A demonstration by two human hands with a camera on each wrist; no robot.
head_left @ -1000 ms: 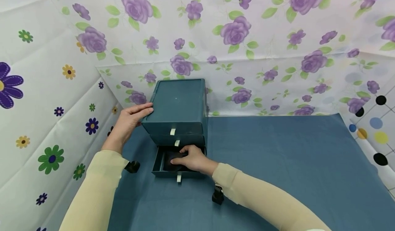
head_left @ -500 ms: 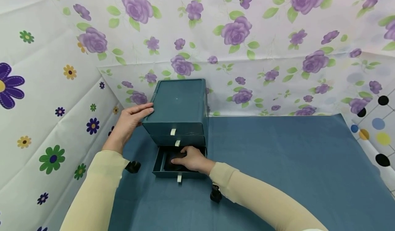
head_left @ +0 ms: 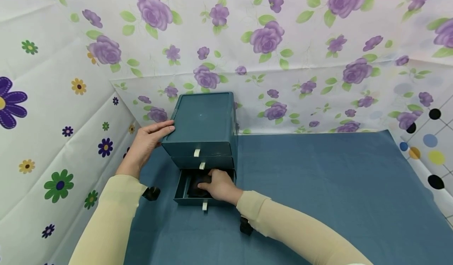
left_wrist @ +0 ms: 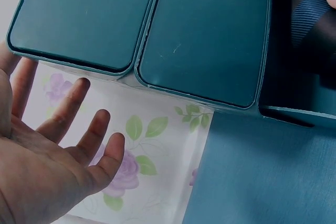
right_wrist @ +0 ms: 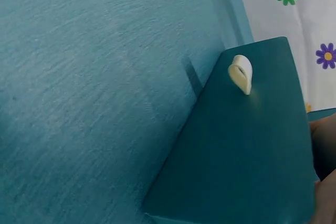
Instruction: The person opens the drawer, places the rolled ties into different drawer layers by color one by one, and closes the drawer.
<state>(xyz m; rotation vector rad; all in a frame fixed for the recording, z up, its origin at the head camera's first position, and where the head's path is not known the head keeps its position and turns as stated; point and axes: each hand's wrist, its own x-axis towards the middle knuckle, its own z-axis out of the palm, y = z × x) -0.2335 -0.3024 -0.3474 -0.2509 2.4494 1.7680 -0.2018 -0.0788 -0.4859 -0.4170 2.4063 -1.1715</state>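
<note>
A dark teal three-drawer box [head_left: 201, 119] stands against the back wall. Its bottom drawer [head_left: 187, 201] is pulled out, while the two upper drawers are in. My left hand [head_left: 146, 145] touches the top left edge of the box; in the left wrist view its other fingers are spread loosely below the side. Inside the bottom drawer lies a dark item [head_left: 196, 185], with a ribbed blue part seen in the left wrist view. My right hand [head_left: 223, 186] reaches into that drawer and pinches the dark item between thumb and fingers, hiding its right part. I cannot tell what kind of thing it is.
Each drawer front bears a pale pull tab [head_left: 205, 206]. Blue cloth [head_left: 301, 202] covers the table. Flowered sheets [head_left: 269, 80] hang behind and to the left. A dotted sheet [head_left: 429, 155] is at the right edge.
My right hand has shifted slightly within the drawer, and its thumb has moved a little to the right over the dark item. My left hand stays at the box edge.
</note>
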